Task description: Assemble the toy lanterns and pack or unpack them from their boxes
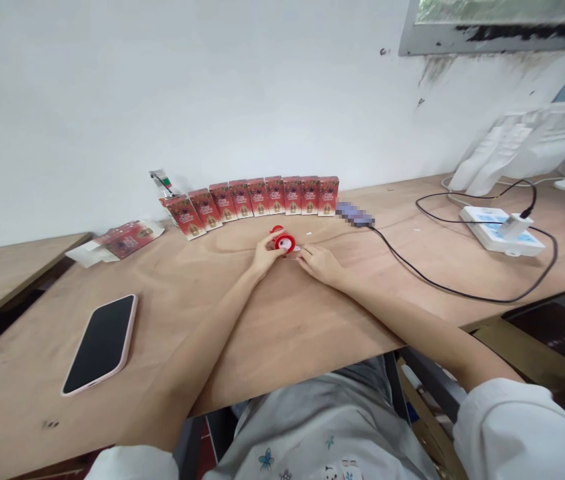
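Note:
My left hand [264, 255] is closed around a red tape roll [291, 245] with a pale centre, held just above the wooden table [282, 320]. Another bit of red shows above its fingers. Close by on the right, my right hand [320, 264] has its fingers pinched together beside the roll. A small whitish piece shows at those fingertips, too small to name. Beyond both hands, a curved row of several small red printed boxes [273, 195] stands upright along the wall.
A phone [100, 343] lies front left, with flattened red-and-white packaging [127, 240] behind it. Right of the boxes is a blurred bluish device [355, 214] on a black cable [412, 270]. The cable runs to a white power strip [500, 230] with a plugged-in charger.

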Demonstrator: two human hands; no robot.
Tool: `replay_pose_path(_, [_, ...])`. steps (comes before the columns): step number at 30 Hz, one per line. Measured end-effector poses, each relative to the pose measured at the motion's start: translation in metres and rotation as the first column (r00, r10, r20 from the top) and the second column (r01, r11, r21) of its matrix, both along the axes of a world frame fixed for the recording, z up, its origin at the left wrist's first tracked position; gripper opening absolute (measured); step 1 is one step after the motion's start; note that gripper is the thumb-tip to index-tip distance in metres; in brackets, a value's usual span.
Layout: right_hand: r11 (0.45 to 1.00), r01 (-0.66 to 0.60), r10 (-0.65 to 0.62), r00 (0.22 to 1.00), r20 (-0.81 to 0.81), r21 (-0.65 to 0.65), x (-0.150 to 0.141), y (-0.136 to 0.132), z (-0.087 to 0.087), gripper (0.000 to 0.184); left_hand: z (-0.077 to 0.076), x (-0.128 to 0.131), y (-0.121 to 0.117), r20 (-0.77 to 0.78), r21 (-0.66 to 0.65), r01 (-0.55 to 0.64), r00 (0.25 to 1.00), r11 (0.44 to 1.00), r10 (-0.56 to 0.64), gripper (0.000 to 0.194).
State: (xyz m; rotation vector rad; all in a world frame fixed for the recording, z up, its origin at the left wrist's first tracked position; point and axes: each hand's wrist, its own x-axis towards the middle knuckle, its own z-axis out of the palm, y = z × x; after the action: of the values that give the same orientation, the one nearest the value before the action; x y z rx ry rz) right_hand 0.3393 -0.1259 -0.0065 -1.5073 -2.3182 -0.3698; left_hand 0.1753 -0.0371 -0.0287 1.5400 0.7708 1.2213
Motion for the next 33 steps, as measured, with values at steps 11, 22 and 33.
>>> replay_pose_path(11, [0.878, -0.126, 0.188, 0.978, -0.091, 0.462, 0.014, 0.011, -0.008, 0.032, 0.003, 0.009, -0.013, -0.041, 0.012, 0.138, 0.990, 0.990, -0.137, 0.059])
replay_pose_path(22, [0.910, -0.095, 0.157, 0.980, -0.123, 0.404, 0.017, 0.014, -0.011, 0.029, 0.007, 0.015, -0.021, -0.026, 0.009, 0.148, 0.989, 0.989, -0.148, 0.057])
replay_pose_path(33, [0.958, -0.193, 0.247, 0.932, -0.267, 0.213, 0.022, 0.019, -0.014, 0.057, 0.009, 0.012, -0.021, 0.047, -0.033, 0.263, 0.964, 0.964, -0.261, 0.077])
